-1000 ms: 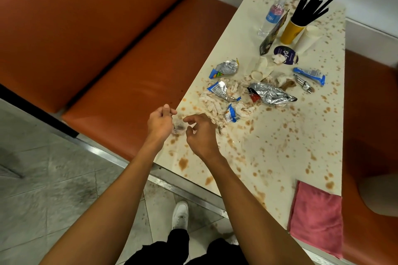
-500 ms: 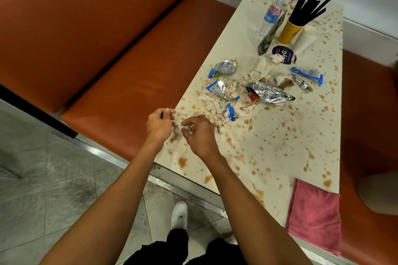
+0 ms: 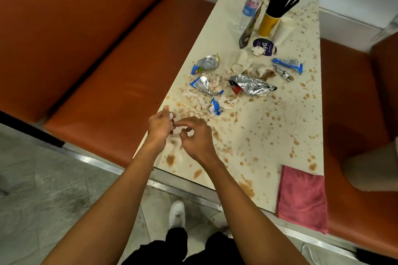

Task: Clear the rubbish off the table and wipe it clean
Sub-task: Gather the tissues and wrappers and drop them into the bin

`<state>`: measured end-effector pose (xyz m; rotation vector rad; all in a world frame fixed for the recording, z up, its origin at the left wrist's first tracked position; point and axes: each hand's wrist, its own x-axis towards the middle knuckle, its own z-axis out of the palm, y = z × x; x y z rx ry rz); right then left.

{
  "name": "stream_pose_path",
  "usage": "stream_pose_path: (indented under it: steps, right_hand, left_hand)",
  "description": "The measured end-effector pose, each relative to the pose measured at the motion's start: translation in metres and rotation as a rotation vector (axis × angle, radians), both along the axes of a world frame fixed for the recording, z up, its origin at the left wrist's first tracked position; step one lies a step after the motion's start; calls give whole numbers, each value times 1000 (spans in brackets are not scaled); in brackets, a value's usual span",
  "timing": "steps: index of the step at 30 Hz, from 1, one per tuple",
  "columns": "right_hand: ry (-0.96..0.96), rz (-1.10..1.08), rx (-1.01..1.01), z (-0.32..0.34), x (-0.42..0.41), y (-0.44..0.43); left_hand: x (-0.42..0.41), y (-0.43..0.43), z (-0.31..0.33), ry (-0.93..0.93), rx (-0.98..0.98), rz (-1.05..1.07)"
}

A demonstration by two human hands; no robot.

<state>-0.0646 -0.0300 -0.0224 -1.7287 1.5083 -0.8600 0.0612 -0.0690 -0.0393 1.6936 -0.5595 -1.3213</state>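
Your left hand [image 3: 160,128] pinches a white scrap [image 3: 171,116] over the table [image 3: 269,135]'s left edge, mid-frame. Your right hand [image 3: 198,139] curls beside it; whether it holds anything is unclear. Wrappers [image 3: 251,86] crowd the centre, with open stained surface below them. The pink cloth [image 3: 301,198] lies at the near edge, lower right.

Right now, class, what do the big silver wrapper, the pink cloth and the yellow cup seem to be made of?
Silver wrapper: likely metallised plastic film; mirror-shiny, sharply crinkled.
Pink cloth: soft fabric, perhaps microfibre; matt, lying limp and folded.
Yellow cup: paper or plastic, unclear; smooth, opaque, dull sheen.
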Motion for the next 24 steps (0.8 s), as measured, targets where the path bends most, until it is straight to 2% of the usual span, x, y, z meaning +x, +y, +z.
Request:
stream_pose_path:
  steps: [3, 5, 8, 13, 15, 20, 24]
  right_hand:
    - [3, -68, 30, -9, -18, 3]
    - [77, -81, 73, -16, -29, 6]
    - [218, -5, 112, -22, -39, 11]
    - [288, 46, 103, -27, -46, 14]
    - [225, -13, 89, -25, -46, 12]
    - [-93, -235, 58, -5, -37, 5]
    - [-165, -256, 19, 1, -25, 0]
  left_hand:
    - [-1, 3, -1, -14, 12, -22]
    - [-3, 5, 1, -25, 23, -43]
    - [-5, 8, 3, -30, 35, -75]
    - [-10, 10, -4, -58, 50, -128]
    - [-13, 10, -5, -69, 50, -140]
    - [-27, 7, -5, -38, 54, -172]
    - [-37, 1, 1, 54, 67, -154]
